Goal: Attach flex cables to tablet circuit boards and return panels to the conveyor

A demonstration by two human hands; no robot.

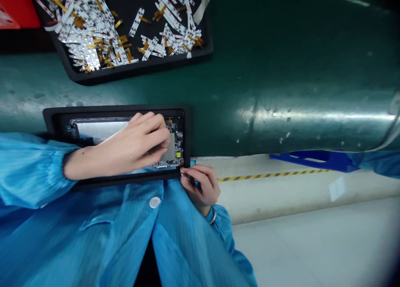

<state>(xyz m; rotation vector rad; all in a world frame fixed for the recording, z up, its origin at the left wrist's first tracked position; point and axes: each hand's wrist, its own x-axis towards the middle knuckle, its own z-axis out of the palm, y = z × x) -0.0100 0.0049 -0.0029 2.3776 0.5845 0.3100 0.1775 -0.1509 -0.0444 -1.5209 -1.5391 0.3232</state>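
A black foam tray (117,108) holds an opened tablet-like device with a silvery panel (101,129) and a green-black circuit board (178,137). My left hand (137,143) reaches across the device from the left, its fingers curled over the board; the fingertips are partly hidden, so what they grip does not show. At the tray's lower right corner, my right hand (201,185) has thumb and fingers pinched together beside the board's edge. Whatever lies in that pinch is too small to name. A yellow square (178,154) marks the board between the two hands.
Beyond the device, a larger black tray (140,68) carries many white strips with orange flex tails (90,41). A red object (18,7) is at the upper left. The green work surface (281,70) ends in a rounded edge, with a blue plastic item (315,159) past it.
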